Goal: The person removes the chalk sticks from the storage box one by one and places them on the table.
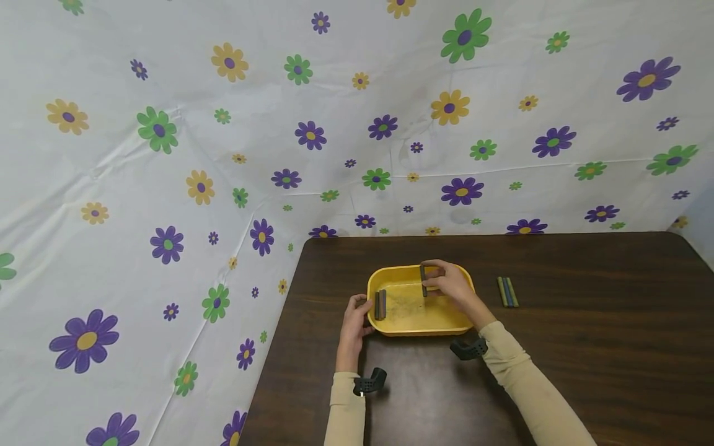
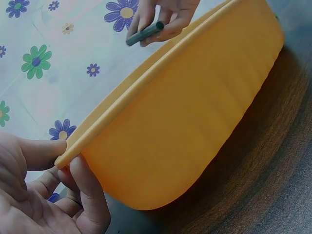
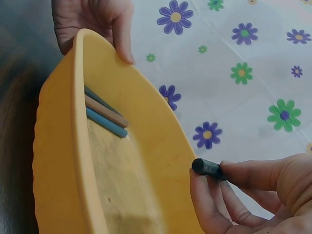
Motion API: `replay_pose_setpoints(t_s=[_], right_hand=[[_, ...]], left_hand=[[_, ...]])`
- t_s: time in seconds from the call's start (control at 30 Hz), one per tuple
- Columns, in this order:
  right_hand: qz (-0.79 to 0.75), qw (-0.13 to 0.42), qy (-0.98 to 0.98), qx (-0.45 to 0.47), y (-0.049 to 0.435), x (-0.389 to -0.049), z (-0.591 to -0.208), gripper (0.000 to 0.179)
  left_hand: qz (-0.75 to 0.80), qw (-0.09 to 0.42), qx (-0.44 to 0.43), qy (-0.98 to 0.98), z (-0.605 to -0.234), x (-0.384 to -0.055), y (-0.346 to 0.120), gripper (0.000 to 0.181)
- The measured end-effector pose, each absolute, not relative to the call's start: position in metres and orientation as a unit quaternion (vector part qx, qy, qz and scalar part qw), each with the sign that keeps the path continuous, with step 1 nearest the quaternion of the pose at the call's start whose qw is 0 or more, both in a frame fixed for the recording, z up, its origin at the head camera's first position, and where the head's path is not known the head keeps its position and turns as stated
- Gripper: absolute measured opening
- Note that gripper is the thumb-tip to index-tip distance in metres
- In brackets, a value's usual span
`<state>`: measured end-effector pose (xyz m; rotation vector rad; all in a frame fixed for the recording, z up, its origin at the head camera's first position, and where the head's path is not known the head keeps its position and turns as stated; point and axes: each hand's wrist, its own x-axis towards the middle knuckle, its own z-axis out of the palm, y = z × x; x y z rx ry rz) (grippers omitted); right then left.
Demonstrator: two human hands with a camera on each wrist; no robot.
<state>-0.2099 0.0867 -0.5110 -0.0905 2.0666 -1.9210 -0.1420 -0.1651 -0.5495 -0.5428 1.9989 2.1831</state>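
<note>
A yellow plastic tub (image 1: 409, 322) stands on the table, and my left hand (image 1: 351, 325) grips its left end. In the left wrist view, the thumb and fingers pinch the tub's rim (image 2: 114, 113). My right hand (image 1: 450, 286) pinches a short dark green round stick (image 3: 207, 168), chalk-like in look, over the far right part of the tub. Inside, at the left end, three similar sticks lie side by side: a brown stick (image 3: 106, 111), a blue stick (image 3: 107, 123) and a dark greenish stick (image 3: 100, 97).
Right of the tub, three more sticks (image 1: 508, 292) lie together on the dark wood table (image 1: 586, 310), green on the outside and blue between. A white flower-print sheet (image 1: 334, 161) hangs behind the table and along its left side. Both wrists carry black camera mounts.
</note>
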Motion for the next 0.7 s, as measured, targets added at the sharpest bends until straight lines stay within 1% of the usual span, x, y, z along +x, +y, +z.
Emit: replay_pose_setpoints(t_s=[0.17, 0.23, 0.5, 0.7], right_hand=[[-0.673, 0.155, 0.722, -0.030, 0.099, -0.210, -0.513, 0.054], [-0.670, 0.153, 0.726, -0.025, 0.103, -0.210, -0.515, 0.054], [-0.665, 0.154, 0.731, -0.009, 0.120, -0.210, -0.517, 0.055], [-0.672, 0.156, 0.724, 0.003, 0.131, -0.212, -0.519, 0.056]], left_hand=[[0.726, 0.074, -0.172, 0.662, -0.524, -0.133, -0.162, 0.033], [0.727, 0.068, -0.168, 0.662, -0.520, -0.131, -0.161, 0.034], [0.728, 0.068, -0.171, 0.660, -0.522, -0.132, -0.160, 0.036], [0.729, 0.058, -0.165, 0.661, -0.526, -0.132, -0.159, 0.035]])
